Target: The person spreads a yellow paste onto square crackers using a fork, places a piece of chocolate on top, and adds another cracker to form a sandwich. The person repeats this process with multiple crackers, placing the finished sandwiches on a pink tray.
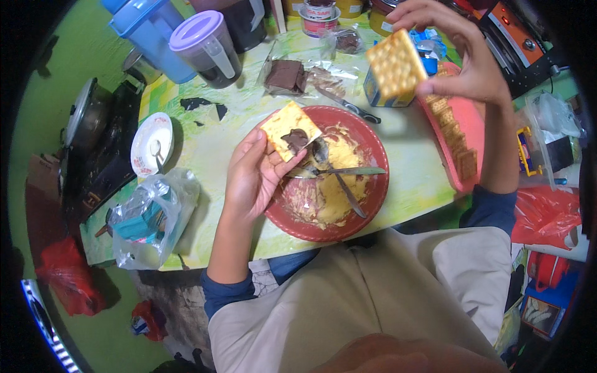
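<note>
My left hand [254, 170] holds a square cracker [285, 128] with a dollop of dark brown chocolate spread [295, 140] on its face. Beneath it is a red plastic bowl [298, 219], smeared with a pale yellow creamy mix [338, 200]. Two metal spoons lie crossed in the bowl, one spoon handle [368, 171] reaching to its right rim. My right hand [459, 65] is raised at the upper right, gripping a second square cracker [396, 65] by its edges. Behind that cracker stands a blue and yellow box [373, 91], partly hidden.
Right of the bowl, a pink tray [471, 121] carries a row of crackers [450, 123]. A knife [350, 105] lies beside wrapped chocolate slabs [284, 77]. Lidded jugs [205, 49] stand at the back left. A white bowl [140, 140] and a plastic bag [179, 200] sit left.
</note>
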{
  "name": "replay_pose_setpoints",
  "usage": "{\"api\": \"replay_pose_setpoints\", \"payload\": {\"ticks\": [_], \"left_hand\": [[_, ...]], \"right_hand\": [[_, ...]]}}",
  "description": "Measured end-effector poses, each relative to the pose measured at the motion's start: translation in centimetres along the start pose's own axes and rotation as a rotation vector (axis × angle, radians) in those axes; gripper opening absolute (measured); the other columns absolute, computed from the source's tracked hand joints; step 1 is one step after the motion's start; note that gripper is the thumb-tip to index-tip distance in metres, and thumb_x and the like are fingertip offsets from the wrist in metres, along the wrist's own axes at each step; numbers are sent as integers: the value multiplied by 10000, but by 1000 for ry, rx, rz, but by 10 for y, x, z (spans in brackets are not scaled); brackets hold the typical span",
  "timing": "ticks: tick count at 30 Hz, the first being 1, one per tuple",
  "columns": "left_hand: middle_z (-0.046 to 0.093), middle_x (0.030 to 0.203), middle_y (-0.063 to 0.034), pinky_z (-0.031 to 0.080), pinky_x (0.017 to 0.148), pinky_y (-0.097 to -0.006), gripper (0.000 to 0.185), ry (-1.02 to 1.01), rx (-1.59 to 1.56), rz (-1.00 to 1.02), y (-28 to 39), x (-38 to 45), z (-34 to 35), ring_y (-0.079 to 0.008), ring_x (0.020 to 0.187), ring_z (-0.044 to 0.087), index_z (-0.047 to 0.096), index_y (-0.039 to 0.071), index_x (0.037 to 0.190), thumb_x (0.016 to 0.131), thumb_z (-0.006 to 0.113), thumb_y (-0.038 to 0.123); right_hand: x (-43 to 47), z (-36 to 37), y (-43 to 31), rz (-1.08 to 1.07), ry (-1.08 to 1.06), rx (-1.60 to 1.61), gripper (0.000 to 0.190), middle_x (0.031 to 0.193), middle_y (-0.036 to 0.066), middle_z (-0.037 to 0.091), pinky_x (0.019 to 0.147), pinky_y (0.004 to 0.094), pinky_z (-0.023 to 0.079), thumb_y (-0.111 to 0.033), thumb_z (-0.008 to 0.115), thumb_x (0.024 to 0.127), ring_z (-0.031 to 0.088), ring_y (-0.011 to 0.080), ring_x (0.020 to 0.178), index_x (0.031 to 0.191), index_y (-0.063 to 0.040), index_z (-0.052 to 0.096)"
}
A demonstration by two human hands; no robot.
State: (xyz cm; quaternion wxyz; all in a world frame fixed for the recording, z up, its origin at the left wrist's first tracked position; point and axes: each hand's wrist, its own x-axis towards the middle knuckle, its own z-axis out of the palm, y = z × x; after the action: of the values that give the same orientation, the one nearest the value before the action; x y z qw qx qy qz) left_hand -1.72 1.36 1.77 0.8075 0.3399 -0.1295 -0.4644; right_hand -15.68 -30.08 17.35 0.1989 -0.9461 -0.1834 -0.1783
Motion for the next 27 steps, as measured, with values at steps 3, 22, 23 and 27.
{"api": "replay_pose_setpoints", "payload": {"ticks": [3, 22, 23, 27], "left_hand": [[570, 1325, -253, 560, 1005, -448, 428, -65, -97, -8, -2, -3, -10, -324, 1173, 637, 339, -50, 1459, 1093, 322, 173], [582, 1322, -207, 590, 933, -375, 393, -48, 102, -26, -6, -8, 7, -273, 1118, 673, 396, -28, 1430, 1067, 354, 118], [583, 1319, -204, 592, 928, -371, 390, -47, 112, -27, -7, -8, 7, -269, 1110, 676, 399, -25, 1428, 1070, 352, 123], [587, 1310, -196, 595, 918, -367, 389, -60, 92, -14, -7, -8, 11, -260, 1096, 681, 411, -24, 1418, 1081, 356, 163]], "right_hand": [[8, 64, -15, -27, 140, 326, 800, 1312, 144, 520, 1059, 403, 367, -479, 884, 606, 495, 264, 1246, 1203, 1, 652], [1, 151, -65, -155, 98, -11, 413, 1431, 93, 567, 1035, 483, 329, -217, 779, 788, 496, 326, 1296, 1196, -185, 727], [-2, 153, -65, -142, 103, -22, 398, 1415, 90, 580, 1025, 481, 334, -216, 785, 782, 512, 321, 1281, 1175, -184, 734], [-7, 161, -66, -83, 145, -18, 344, 1347, 81, 634, 999, 472, 347, -202, 805, 756, 568, 301, 1223, 1095, -176, 755]]}}
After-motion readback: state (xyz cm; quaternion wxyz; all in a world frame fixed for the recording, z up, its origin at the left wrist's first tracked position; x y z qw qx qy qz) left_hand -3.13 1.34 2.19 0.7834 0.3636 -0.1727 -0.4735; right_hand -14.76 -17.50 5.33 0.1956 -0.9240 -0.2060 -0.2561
